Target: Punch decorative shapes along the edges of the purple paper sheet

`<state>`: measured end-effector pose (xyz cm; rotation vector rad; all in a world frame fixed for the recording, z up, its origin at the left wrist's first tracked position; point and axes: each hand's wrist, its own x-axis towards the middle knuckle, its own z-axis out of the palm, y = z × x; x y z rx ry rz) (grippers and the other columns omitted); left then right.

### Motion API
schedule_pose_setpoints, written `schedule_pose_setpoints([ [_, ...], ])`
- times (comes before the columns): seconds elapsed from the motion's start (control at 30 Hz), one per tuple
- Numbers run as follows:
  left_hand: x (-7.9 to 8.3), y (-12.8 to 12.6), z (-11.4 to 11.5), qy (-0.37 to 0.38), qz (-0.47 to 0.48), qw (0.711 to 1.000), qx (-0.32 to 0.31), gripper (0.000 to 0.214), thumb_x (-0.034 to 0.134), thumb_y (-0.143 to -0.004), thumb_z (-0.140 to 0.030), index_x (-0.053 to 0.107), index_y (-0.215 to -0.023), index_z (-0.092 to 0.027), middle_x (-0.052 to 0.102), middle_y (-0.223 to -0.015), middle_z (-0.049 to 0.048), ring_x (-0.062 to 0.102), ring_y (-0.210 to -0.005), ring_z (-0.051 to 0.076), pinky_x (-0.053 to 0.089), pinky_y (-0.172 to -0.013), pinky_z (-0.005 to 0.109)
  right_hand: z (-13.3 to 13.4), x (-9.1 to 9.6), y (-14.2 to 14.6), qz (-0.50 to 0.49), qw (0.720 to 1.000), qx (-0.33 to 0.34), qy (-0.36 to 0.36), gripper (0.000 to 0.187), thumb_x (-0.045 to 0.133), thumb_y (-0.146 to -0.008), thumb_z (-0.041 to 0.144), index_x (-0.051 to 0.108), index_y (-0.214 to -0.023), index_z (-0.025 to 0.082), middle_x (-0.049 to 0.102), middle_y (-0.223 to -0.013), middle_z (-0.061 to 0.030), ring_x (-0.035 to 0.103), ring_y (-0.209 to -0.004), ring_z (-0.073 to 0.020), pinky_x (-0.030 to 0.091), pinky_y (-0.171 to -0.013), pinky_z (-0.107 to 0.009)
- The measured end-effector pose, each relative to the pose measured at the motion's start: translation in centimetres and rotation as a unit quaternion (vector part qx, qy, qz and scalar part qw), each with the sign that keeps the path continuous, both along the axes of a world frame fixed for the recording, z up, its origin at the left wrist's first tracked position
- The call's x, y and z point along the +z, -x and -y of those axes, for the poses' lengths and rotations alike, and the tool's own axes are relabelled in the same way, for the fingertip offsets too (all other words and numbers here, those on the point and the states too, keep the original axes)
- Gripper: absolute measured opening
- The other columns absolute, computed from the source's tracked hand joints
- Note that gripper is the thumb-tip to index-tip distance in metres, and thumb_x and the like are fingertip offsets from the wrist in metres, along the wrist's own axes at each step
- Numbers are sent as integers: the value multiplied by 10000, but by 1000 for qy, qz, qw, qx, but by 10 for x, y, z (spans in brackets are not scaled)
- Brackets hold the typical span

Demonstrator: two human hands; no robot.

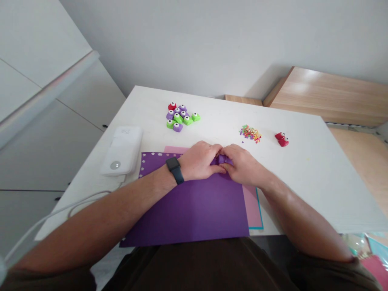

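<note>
Both my hands meet at the far edge of a purple paper sheet lying on the white table. My left hand, with a dark watch on its wrist, and my right hand are closed together on a small purple paper punch, which shows only between the fingers. A row of small star-shaped holes runs along the purple sheet's far left edge. A pink sheet and a teal one lie under it.
A cluster of green, purple and red punches sits at the far left. A heap of coloured paper bits and a red punch lie far right. A white device with a cable rests left. A wooden board stands behind.
</note>
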<state>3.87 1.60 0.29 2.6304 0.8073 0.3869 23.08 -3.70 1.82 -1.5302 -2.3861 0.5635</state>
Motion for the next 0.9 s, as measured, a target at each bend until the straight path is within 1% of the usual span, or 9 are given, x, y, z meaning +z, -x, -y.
schedule_pose_setpoints([
  [0.13, -2, -1, -1, 9, 2, 1000, 2, 459, 729, -850, -559, 638, -1055, -159, 733, -961, 106, 695, -914, 292, 495, -802, 378, 0, 0, 0, -3, 1000, 7, 3, 180, 626, -827, 148, 632, -1004, 180, 682, -961, -92, 593, -944, -247, 452, -868, -366],
  [0.3, -3, 2, -3, 44, 33, 998, 10, 499, 777, -801, -571, 663, -1093, -182, 747, -960, 68, 710, -888, 262, 506, -799, 352, 0, 1, -1, -24, 1000, 10, 9, 207, 626, -824, 136, 646, -1026, 172, 690, -972, -92, 604, -948, -245, 460, -866, -359],
  [0.5, -3, 11, -4, 35, 32, 999, 23, 588, 768, -795, -605, 667, -1196, -188, 767, -1030, 80, 723, -985, 280, 513, -910, 370, -1, 0, -3, -43, 999, 1, 3, 261, 644, -849, 188, 667, -1110, 184, 712, -1042, -97, 610, -1001, -255, 462, -918, -386],
  [0.6, -4, 15, -6, 41, 28, 998, 30, 583, 762, -813, -581, 661, -1229, -185, 768, -1072, 88, 723, -1017, 279, 520, -925, 365, -2, -2, -5, -44, 999, -3, 2, 280, 636, -858, 185, 674, -1135, 186, 719, -1048, -93, 611, -1000, -252, 463, -921, -386],
  [0.7, -5, 16, -7, 50, 30, 998, 32, 554, 748, -831, -570, 668, -1222, -186, 769, -1089, 88, 724, -1025, 274, 530, -912, 354, -2, -2, -6, -47, 999, 8, 1, 306, 628, -854, 166, 670, -1156, 177, 723, -1063, -97, 608, -1006, -251, 459, -932, -388],
  [0.9, -5, 17, -8, 66, 36, 997, 29, 520, 782, -810, -531, 684, -1202, -204, 774, -1084, 72, 727, -1023, 261, 538, -908, 337, -1, 1, -8, -45, 999, 18, 7, 352, 646, -844, 178, 657, -1195, 195, 720, -1085, -87, 606, -1004, -246, 451, -939, -389],
])
